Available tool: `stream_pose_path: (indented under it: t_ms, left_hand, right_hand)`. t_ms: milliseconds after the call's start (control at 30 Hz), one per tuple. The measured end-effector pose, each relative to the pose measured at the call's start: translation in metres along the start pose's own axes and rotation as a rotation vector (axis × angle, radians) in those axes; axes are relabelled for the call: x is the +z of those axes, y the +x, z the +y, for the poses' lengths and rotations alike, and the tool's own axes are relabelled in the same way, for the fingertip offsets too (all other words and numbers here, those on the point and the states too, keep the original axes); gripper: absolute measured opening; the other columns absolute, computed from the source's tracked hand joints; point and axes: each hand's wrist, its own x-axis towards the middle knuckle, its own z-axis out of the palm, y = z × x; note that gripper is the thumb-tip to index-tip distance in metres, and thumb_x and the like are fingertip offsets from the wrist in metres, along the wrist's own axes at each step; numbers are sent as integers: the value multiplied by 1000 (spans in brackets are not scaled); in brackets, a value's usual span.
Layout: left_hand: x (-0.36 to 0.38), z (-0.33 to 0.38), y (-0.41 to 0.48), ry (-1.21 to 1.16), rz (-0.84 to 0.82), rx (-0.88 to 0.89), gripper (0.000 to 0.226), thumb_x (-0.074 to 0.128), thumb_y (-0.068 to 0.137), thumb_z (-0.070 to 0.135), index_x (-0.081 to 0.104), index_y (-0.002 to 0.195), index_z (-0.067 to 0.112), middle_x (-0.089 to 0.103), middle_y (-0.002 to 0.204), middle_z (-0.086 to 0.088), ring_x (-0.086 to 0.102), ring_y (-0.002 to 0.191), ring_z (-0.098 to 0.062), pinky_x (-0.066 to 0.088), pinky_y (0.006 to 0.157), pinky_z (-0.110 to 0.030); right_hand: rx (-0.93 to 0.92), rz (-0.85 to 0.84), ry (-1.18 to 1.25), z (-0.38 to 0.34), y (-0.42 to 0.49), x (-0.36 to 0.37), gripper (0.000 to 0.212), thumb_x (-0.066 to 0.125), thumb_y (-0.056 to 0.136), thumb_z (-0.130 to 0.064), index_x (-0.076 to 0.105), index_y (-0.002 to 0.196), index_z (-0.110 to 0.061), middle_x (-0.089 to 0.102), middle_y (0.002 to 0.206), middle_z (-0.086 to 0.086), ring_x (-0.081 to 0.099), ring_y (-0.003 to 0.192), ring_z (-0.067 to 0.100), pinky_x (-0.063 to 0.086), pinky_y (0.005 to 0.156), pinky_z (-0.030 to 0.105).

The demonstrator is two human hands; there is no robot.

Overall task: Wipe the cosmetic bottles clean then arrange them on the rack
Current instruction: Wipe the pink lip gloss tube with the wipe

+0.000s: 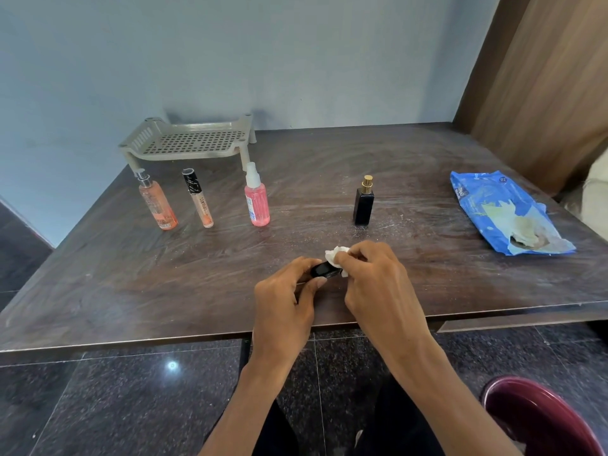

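Your left hand [286,297] curls round a small black cosmetic container [324,270] near the table's [131,284] six o'clock edge, while your right hand [371,278] pinches a crumpled white wipe [336,255] against its right end. Toward eleven o'clock a peach pump bottle [158,204], a black-capped tube [199,200] and a pink spray bottle [256,200] stand before the grey rack [190,143]. A black perfume bottle [363,204] stands at twelve, and a blue wipes pack [493,205] lies at two.

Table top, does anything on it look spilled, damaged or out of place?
The blue wipes pack at the far right looks torn open, with crumpled wipes bulging from the ragged hole. The table is streaked with smears and dotted with white specks. Nothing looks spilled or knocked over.
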Motion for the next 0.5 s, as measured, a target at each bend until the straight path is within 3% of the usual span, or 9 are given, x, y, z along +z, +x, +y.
stream_pose_path:
  t_ms: [100, 233, 500]
  left_hand:
    - [0, 2, 0, -3, -5, -3, 24, 76, 87, 7, 76, 108, 19, 59, 92, 38, 59, 84, 24, 44, 79, 1]
    - [-1, 2, 1, 29, 11, 37, 26, 76, 86, 5, 76, 109, 16, 65, 96, 25, 62, 89, 11, 44, 81, 1]
    - [1, 1, 1, 50, 29, 36, 27, 76, 86, 4, 75, 112, 12, 64, 103, 20, 59, 96, 10, 41, 86, 2]
  right_hand:
    - [-20, -1, 8, 4, -8, -2, 35, 72, 64, 15, 74, 91, -7, 63, 85, 7, 57, 79, 23, 42, 57, 19]
    - [-20, -38, 37, 8, -19, 9, 35, 76, 60, 13, 75, 86, -10, 65, 86, 3, 59, 84, 21, 52, 62, 23]
    - [127, 232, 154, 13, -14, -4, 29, 69, 77, 12, 74, 100, -6, 67, 94, 5, 61, 86, 23, 53, 69, 29]
